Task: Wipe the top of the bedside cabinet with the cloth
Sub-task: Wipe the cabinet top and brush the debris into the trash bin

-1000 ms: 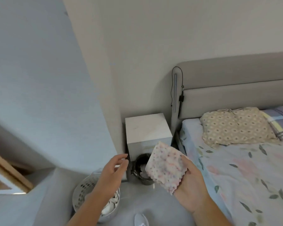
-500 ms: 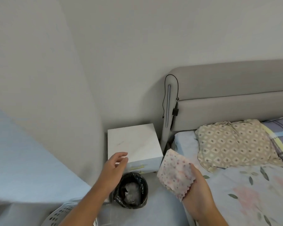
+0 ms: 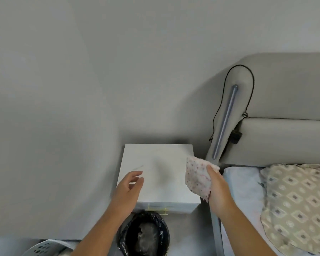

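Observation:
The white bedside cabinet (image 3: 161, 163) stands in the corner between the wall and the bed, its marbled top bare. My right hand (image 3: 219, 193) grips a pale cloth (image 3: 197, 175) with small coloured dots, held up above the cabinet's right edge. The cloth hangs from the hand and does not touch the top. My left hand (image 3: 128, 189) hovers over the cabinet's front left part, fingers apart and holding nothing.
A bin with a black liner (image 3: 145, 235) sits on the floor right in front of the cabinet. A white perforated basket (image 3: 42, 249) is at the lower left. The bed with a patterned pillow (image 3: 296, 206) and grey headboard (image 3: 284, 100) fills the right; a cable hangs on it.
I have come closer to the cabinet, which now looks larger and more central. Both hands have risen over its top, the right one bringing the cloth to the right edge.

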